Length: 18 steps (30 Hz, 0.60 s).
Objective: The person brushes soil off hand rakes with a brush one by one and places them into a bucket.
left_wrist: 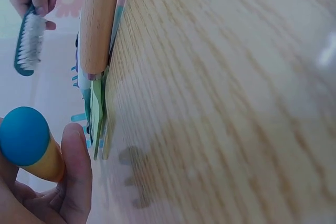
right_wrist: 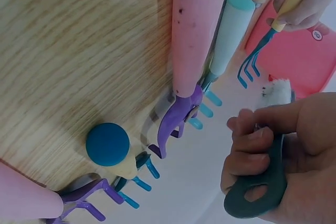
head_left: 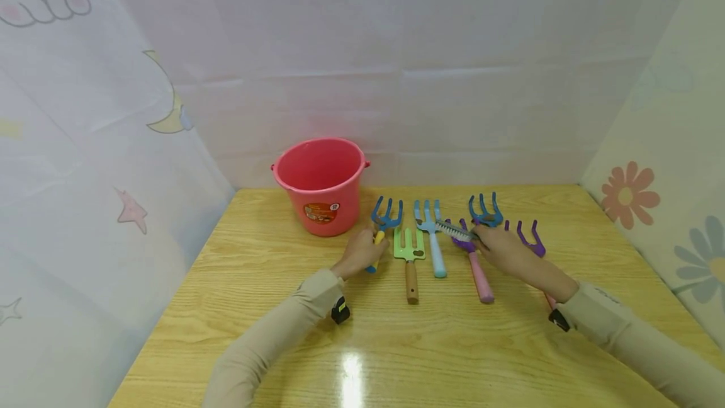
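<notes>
My left hand (head_left: 358, 253) grips the yellow handle of a blue-tined hand rake (head_left: 387, 221), held just right of the pink bucket (head_left: 351, 206). The handle's blue end (left_wrist: 23, 136) shows close up in the left wrist view. My right hand (head_left: 501, 252) holds a scrubbing brush (head_left: 454, 230) by its dark green handle (right_wrist: 254, 195), fingers curled round it. Its white bristles (left_wrist: 31, 43) are in the air above the tools. Below the brush lies a purple hand rake with a pink handle (head_left: 480, 279).
Between the hands lie a green fork (head_left: 409, 250) with a wooden handle and a light blue fork (head_left: 435, 250). Another blue rake (head_left: 486, 216) and a second purple rake (head_left: 532, 245) lie by the right hand. Fabric walls (head_left: 396, 112) enclose the wooden table (head_left: 430, 351).
</notes>
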Available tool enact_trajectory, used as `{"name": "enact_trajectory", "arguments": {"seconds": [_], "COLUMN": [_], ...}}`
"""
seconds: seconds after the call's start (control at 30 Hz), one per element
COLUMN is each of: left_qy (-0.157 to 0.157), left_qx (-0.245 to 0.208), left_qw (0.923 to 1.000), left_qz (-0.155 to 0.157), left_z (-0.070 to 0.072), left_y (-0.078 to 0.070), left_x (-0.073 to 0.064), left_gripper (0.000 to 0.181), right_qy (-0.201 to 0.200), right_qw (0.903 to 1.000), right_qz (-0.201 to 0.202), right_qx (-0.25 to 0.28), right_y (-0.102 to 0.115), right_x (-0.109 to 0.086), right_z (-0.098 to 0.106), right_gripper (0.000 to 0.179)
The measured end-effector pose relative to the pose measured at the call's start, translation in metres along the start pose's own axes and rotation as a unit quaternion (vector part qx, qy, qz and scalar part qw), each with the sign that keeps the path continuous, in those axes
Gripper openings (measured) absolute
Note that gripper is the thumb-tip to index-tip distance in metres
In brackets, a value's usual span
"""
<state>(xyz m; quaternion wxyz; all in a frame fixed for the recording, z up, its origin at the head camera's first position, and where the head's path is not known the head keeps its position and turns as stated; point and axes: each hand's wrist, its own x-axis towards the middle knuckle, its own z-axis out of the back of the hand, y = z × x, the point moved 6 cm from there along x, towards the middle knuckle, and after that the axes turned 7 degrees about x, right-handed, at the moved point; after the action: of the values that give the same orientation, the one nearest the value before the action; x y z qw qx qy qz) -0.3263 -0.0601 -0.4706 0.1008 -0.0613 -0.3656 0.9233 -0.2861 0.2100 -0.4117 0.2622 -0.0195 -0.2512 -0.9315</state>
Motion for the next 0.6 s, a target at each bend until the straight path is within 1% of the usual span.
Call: {"name": "enact_trajectory", "arguments": {"seconds": [0.13,0.23,0.37,0.43,0.6], "left_qy": [-0.007,-0.014,-0.018,-0.018,-0.019], "left_qx": [0.009,0.014,0.011,0.007,0.002], "left_qw": [0.9999,0.9998,0.9996,0.9996,0.9996], "left_qz": [-0.004,-0.010,-0.016,-0.018,-0.022], "left_z": [-0.0001,-0.0002,0.0000,0.0002,0.0007], "left_y": [0.0003,0.0005,0.0009,0.0010,0.0002], "left_x": [-0.0001,-0.0004,-0.0005,-0.0007,-0.0014], "left_gripper": [0.020,0.019,0.019,0.019,0.017], "right_qy": [-0.001,-0.001,-0.009,-0.015,0.001], "right_qw": [0.9996,0.9991,0.9987,0.9985,0.9997], "right_qz": [0.014,0.017,0.025,0.032,0.010], "right_qx": [-0.024,-0.038,-0.043,-0.042,-0.020], "right_y": [0.0010,0.0007,0.0033,0.0060,0.0083], "right_x": [0.0016,0.0025,0.0041,0.0054,0.0096], "right_z": [-0.0016,-0.0023,-0.0021,-0.0020,-0.0061], "right_gripper": [0.015,0.023,0.035,0.033,0.029]}}
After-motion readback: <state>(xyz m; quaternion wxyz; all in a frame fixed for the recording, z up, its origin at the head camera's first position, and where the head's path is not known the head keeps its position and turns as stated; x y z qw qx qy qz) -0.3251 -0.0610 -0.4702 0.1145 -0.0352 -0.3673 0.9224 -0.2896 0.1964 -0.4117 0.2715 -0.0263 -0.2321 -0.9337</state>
